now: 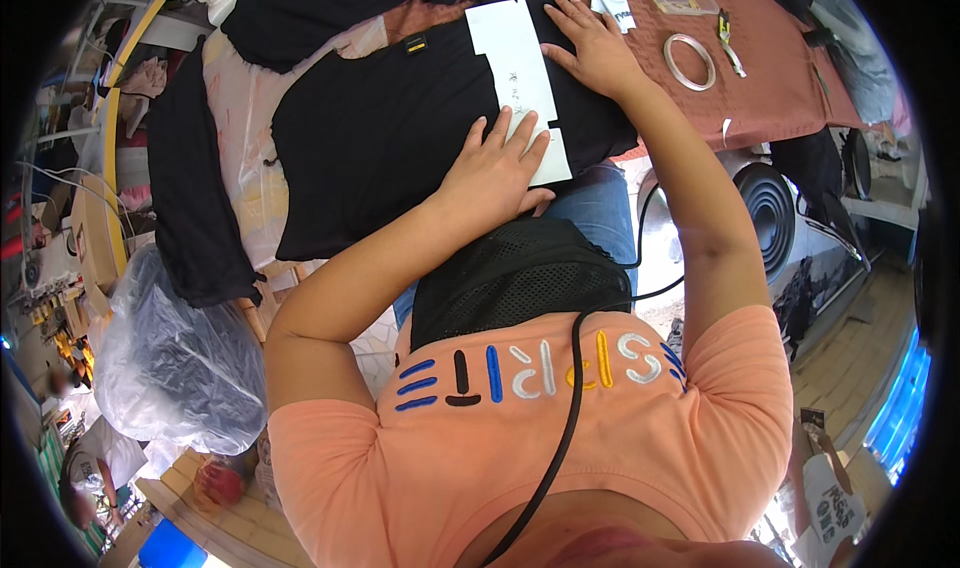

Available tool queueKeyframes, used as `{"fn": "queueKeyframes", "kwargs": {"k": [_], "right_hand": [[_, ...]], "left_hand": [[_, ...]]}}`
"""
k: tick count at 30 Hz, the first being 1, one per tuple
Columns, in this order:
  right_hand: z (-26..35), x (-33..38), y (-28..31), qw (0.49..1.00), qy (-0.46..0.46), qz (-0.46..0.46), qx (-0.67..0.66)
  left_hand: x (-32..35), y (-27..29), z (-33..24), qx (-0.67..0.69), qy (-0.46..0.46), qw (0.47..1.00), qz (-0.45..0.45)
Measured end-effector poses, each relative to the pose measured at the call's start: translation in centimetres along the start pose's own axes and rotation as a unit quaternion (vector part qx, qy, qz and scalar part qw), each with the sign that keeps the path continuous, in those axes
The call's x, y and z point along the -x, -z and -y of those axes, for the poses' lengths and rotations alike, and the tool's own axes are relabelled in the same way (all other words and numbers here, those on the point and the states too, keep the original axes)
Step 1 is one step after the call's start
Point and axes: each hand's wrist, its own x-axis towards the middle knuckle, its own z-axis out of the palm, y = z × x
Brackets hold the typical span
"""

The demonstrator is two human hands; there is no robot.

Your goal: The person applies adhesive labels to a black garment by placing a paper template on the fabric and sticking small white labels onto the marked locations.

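Observation:
A black garment lies flat on the table in front of me. A white paper pattern strip rests along its right side. My left hand presses flat, fingers spread, on the near end of the white strip and the black cloth. My right hand lies flat on the far part of the strip's right edge, fingers spread. Neither hand grips anything.
A roll of clear tape sits on the reddish-brown table cover to the right. More black fabric is piled at the far side and hangs at the left. A grey plastic bag stands at lower left. A speaker stands under the table.

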Motion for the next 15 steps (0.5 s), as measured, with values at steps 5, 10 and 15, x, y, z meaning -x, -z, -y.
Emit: {"fn": "queueKeyframes", "kwargs": {"k": [5,10,15], "right_hand": [[2.2,-0.6,0.8,0.997,0.055,-0.050,-0.016],[3.1,-0.5,-0.4,0.993,0.069,-0.084,-0.045],[3.8,-1.0,-0.6,0.993,0.066,-0.079,-0.064]], "left_hand": [[0.1,0.0,0.5,-0.027,0.007,1.000,0.010],[0.0,0.3,0.5,-0.009,0.015,1.000,0.002],[0.2,0.6,0.9,-0.013,0.026,1.000,0.005]]}}
